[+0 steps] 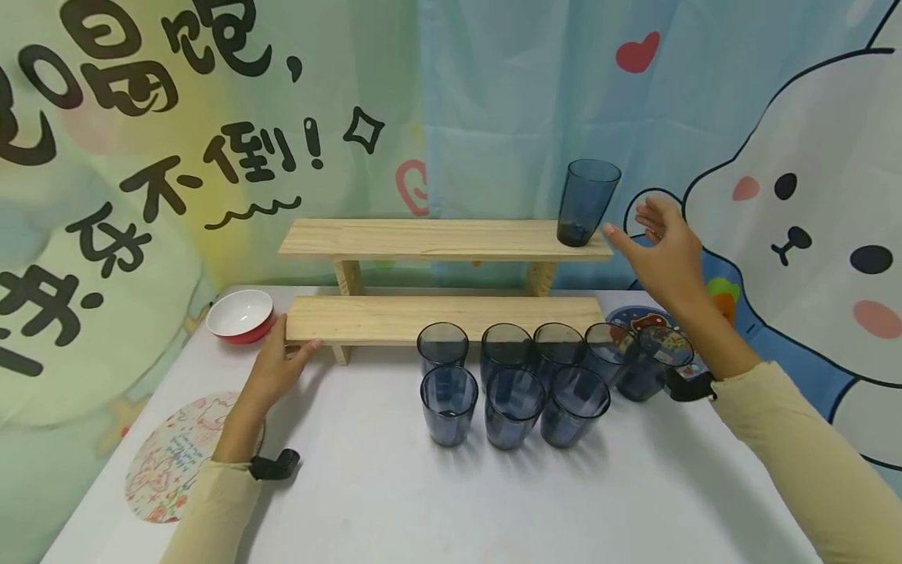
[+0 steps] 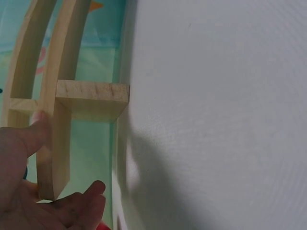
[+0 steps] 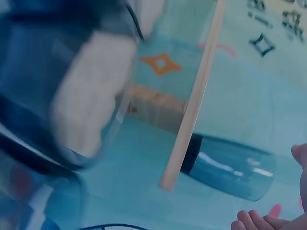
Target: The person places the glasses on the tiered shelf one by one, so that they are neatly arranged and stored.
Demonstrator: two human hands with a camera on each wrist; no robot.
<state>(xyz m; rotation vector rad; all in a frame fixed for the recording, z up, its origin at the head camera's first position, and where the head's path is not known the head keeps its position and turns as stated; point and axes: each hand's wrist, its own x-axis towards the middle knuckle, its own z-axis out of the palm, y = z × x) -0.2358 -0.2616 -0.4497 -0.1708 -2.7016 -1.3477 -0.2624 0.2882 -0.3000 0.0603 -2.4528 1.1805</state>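
My left hand (image 1: 273, 368) holds the left end of the lower board of a two-tier wooden shelf (image 1: 444, 317). In the left wrist view its thumb (image 2: 39, 125) lies against the board, with other fingers past the board's end. A blue tinted drinking glass (image 1: 588, 202) stands upright at the right end of the upper board. Just right of that glass is my right hand (image 1: 665, 254), fingers spread and apart from it. Several more blue glasses (image 1: 514, 407) stand in two rows on the table, before the shelf's right half.
A red bowl with a white inside (image 1: 239, 315) sits left of the shelf. A round patterned mat (image 1: 172, 462) lies at the table's left, and a dark blue round mat (image 1: 641, 317) at the right, partly behind glasses. A printed curtain (image 1: 493, 102) hangs behind.
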